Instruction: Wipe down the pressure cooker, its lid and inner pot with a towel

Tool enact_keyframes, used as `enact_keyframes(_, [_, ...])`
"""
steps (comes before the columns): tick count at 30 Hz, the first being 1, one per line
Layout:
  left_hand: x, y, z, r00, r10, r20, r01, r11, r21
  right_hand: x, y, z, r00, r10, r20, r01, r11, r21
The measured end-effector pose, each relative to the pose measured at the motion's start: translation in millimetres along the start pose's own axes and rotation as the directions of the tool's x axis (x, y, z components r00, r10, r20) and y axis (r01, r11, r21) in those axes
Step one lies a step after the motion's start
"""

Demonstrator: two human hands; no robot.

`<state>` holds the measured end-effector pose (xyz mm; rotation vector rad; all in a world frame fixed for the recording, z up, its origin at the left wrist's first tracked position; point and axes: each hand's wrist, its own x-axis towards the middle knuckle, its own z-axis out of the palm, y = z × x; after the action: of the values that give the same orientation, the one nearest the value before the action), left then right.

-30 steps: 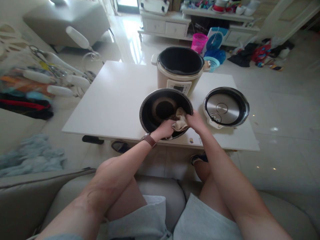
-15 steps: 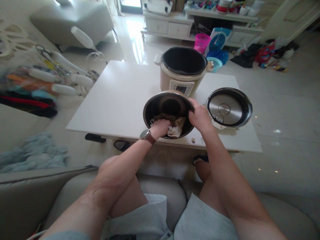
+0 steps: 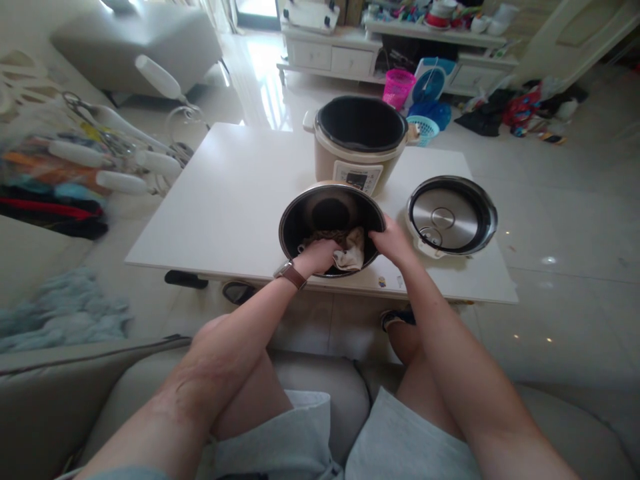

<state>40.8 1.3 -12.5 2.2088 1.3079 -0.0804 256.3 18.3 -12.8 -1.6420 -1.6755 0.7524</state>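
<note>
A dark inner pot [image 3: 331,212] is tilted with its mouth towards me at the front of the white table. My right hand [image 3: 391,240] grips its rim on the right side, thumb over the edge. Inside the pot, my left hand [image 3: 320,257], with a watch [image 3: 290,272] at the wrist, is closed on a crumpled whitish-brown cloth [image 3: 351,251] that lies against the lower wall. Behind the pot stands the beige pressure cooker body [image 3: 357,150], its top uncovered. To the right, the cooker's lid [image 3: 453,217] rests with its metal inner side up.
The white table [image 3: 225,200] stands before the grey sofa [image 3: 320,380] under me. A lamp with white arms [image 3: 160,77] is at the left. Beyond the table are a pink basket [image 3: 399,87], a light-blue basket [image 3: 423,130] and a white cabinet [image 3: 330,57].
The view has shifted slightly. My left hand stays in the pot with the cloth, whose right part has folded up a little. My right hand still grips the rim.
</note>
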Motion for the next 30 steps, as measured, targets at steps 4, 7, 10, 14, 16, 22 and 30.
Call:
enact_keyframes(4, [-3.6, -2.8, -7.8, 0.999, -0.041, 0.016, 0.041, 0.999, -0.025, 2.6, 6.0, 10.9, 0.998, -0.063, 0.002, 0.063, 0.998, 0.027])
enact_keyframes(7, [-11.3, -5.0, -18.2, 0.984, -0.18, 0.001, 0.179, 0.978, 0.106, 2.8, 6.3, 12.8, 0.998, -0.053, 0.019, 0.052, 0.998, 0.043])
enact_keyframes(10, [-16.8, -8.5, -25.4, 0.94, -0.318, -0.125, 0.335, 0.929, 0.154, 0.0, 0.5, 13.3, 0.998, -0.038, 0.047, 0.035, 0.998, 0.054])
enact_keyframes(14, [-17.5, -13.1, -29.3, 0.906, -0.355, -0.232, 0.382, 0.92, 0.082, -4.6, -8.9, 14.7, 0.998, -0.023, 0.056, 0.019, 0.998, 0.063])
enact_keyframes(16, [-19.0, -12.6, -33.0, 0.889, -0.344, -0.302, 0.369, 0.929, 0.029, -5.6, -10.5, 15.3, 0.999, -0.014, 0.051, 0.011, 0.998, 0.061])
enact_keyframes(22, [-31.2, 1.5, -48.4, 0.729, -0.233, -0.644, 0.266, 0.963, -0.047, -5.6, -9.1, 16.1, 0.997, 0.051, 0.055, -0.056, 0.995, 0.088])
enact_keyframes(30, [-5.8, 1.5, -6.9, 0.901, -0.15, -0.408, 0.222, 0.966, 0.135, -7.7, -15.1, 18.2, 0.997, 0.054, 0.052, -0.058, 0.996, 0.072])
